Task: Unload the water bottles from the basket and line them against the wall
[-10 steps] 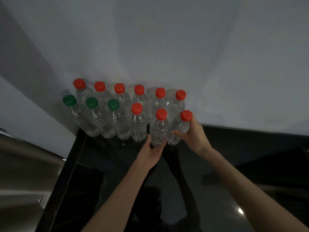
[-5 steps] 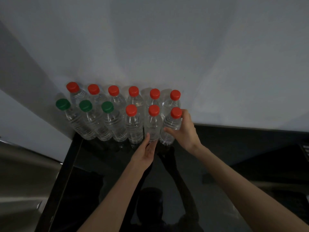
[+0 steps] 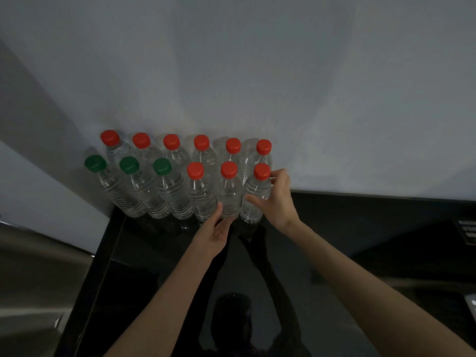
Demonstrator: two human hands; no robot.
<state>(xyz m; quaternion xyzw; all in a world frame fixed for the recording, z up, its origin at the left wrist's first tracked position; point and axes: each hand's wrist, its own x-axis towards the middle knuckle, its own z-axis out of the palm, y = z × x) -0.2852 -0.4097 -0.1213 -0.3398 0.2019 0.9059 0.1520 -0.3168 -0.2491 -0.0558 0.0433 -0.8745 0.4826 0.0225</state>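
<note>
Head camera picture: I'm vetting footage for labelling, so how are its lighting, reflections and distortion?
Head view: dim, bluish light; the glossy black counter reflects the arms as dark shapes; the bottles fan outward from wide-angle distortion and cast soft shadows on the wall; the caps look sharp.

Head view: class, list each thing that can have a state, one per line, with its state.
Back-row bottles, six, upright, red caps on.
Green-capped bottles, three, upright, capped, front row.
Front red-capped bottle, upright, capped, untouched.
End bottle, upright, capped, gripped by right hand.
Left hand, open, fingers touching neighbouring bottle base.
</note>
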